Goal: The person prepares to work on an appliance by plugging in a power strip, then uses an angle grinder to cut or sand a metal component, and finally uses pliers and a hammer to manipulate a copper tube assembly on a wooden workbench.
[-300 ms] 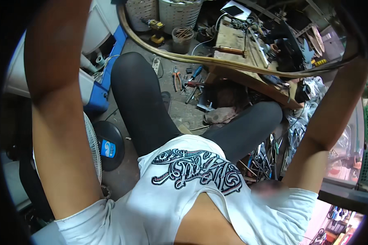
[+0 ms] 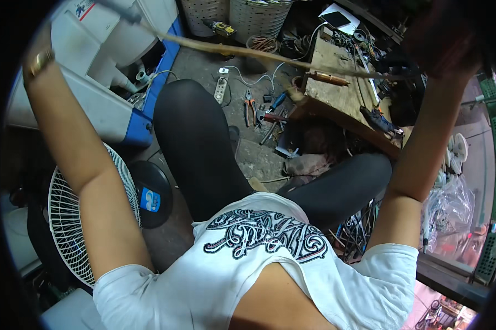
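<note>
A long tan, flexible hose or cable (image 2: 242,51) stretches across the top of the view, its left part blurred. At the upper right, my raised right hand (image 2: 446,55) is dark and shaded, closed where the hose's right end meets it. My left arm reaches up at the far left, with a gold watch (image 2: 40,61) on the wrist. Only a sliver of my left hand (image 2: 43,39) shows at the dark rim; its fingers are hidden.
A low wooden bench (image 2: 328,91) with tools and a copper-coloured rod stands ahead right. Pliers (image 2: 250,108), a screwdriver and a power strip (image 2: 220,90) lie on the floor. A white fan (image 2: 66,220) is at left, beside a white-and-blue casing (image 2: 138,129). Perforated baskets (image 2: 259,22) stand behind.
The hose has straightened from a deep curve and shifted up on the left. Both my arms have moved, and the left wrist with its watch has come into view.
</note>
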Action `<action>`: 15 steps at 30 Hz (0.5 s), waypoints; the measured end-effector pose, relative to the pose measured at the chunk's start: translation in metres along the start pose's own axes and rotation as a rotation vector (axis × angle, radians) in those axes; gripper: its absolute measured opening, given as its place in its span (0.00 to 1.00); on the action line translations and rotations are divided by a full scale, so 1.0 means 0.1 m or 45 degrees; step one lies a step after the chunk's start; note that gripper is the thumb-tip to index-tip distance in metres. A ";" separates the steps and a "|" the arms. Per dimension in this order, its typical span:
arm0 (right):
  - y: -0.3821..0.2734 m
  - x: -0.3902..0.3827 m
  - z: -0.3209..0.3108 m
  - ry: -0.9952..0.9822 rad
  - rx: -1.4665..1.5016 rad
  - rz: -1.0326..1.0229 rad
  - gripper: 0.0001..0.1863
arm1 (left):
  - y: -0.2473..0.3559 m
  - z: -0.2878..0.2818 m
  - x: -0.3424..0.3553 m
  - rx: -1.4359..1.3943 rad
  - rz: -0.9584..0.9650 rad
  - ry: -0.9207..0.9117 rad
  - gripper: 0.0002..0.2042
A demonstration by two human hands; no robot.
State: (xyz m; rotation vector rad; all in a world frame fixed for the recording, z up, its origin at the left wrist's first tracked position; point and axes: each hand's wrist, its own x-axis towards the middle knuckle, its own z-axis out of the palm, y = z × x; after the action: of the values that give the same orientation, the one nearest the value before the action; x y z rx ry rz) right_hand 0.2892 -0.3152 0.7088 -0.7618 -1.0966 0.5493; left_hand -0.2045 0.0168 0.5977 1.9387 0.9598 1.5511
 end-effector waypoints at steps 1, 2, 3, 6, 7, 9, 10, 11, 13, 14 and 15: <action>0.08 0.03 -0.05 0.002 0.012 0.021 0.29 | -0.09 -0.09 0.02 0.015 -0.005 0.020 0.19; 0.23 -0.01 -0.12 0.018 0.043 0.058 0.29 | -0.23 -0.17 -0.03 0.045 -0.028 0.027 0.19; 0.37 -0.04 -0.20 0.032 0.067 0.097 0.29 | -0.37 -0.26 -0.10 0.070 -0.063 0.019 0.19; 0.71 -0.20 -0.43 0.103 0.138 0.224 0.29 | -0.97 -0.45 -0.59 0.215 -0.447 -0.309 0.20; 0.87 -0.39 -0.51 0.138 0.170 0.292 0.29 | -1.25 -0.41 -1.01 0.301 -0.746 -0.571 0.21; 1.32 -0.60 -0.74 0.153 0.183 0.498 0.32 | -1.41 -0.25 -1.91 0.391 -0.944 -0.963 0.27; 1.41 -0.68 -0.81 0.288 0.104 0.535 0.33 | -1.18 0.19 -2.21 0.314 -1.145 -0.958 0.26; 1.57 -0.75 -0.80 0.403 0.071 0.580 0.34 | -1.14 0.36 -2.49 0.251 -1.202 -0.979 0.25; 1.87 -0.92 -0.78 0.441 0.161 0.707 0.38 | -1.23 0.56 -2.88 0.148 -1.222 -1.024 0.23; 1.95 -1.06 -0.78 0.376 0.237 0.787 0.42 | -1.38 0.69 -3.09 0.088 -1.243 -1.063 0.22; 2.01 -1.19 -0.84 0.384 0.170 0.817 0.44 | -1.56 0.86 -3.28 0.018 -1.251 -1.085 0.21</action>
State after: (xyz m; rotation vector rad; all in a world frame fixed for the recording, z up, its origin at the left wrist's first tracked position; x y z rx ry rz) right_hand 0.3177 -0.2973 0.4626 -1.0431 -0.5146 0.9992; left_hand -0.1936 -0.1285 0.2545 1.4689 1.1949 0.1375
